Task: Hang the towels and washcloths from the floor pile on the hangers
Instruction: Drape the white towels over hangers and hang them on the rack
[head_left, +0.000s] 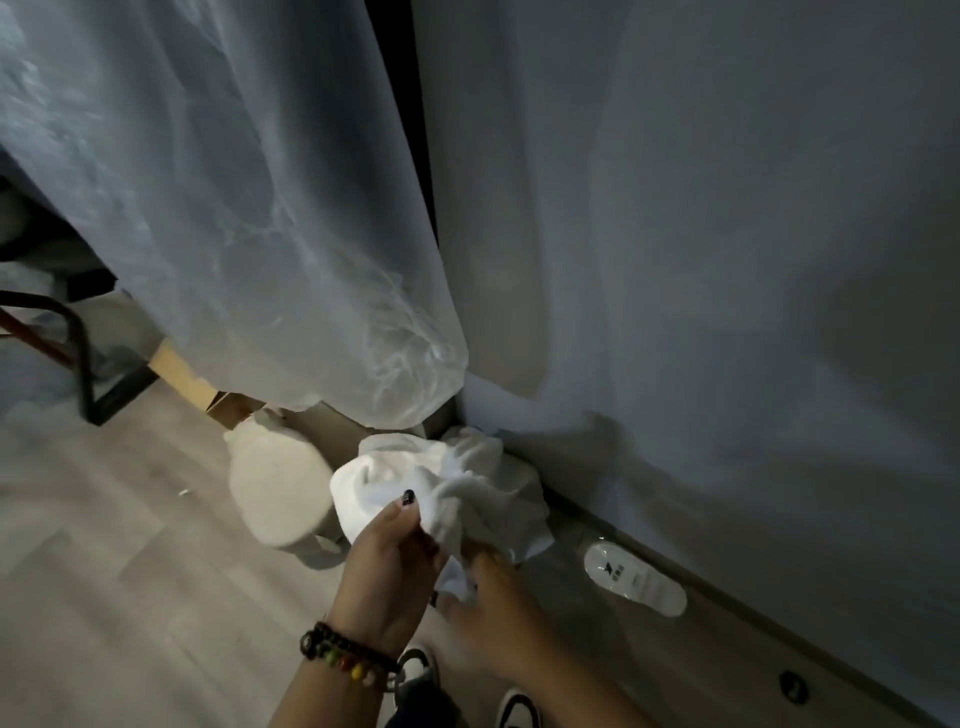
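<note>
A crumpled white towel (467, 493) is bunched low in the middle of the head view, above the floor by the wall corner. My left hand (389, 561), with beaded bracelets on the wrist, pinches the towel's near edge between thumb and fingers. My right hand (493, 597) reaches under the hanging part of the cloth, its fingers hidden in the folds. No hangers are in view.
A sheer white curtain (260, 234) hangs at the left, a grey wall (727, 260) at the right. A round white bin (283, 493) stands beside the towel. A white slipper (634, 579) lies along the baseboard. A black chair frame (83, 358) is far left. My shoes (415, 670) are below.
</note>
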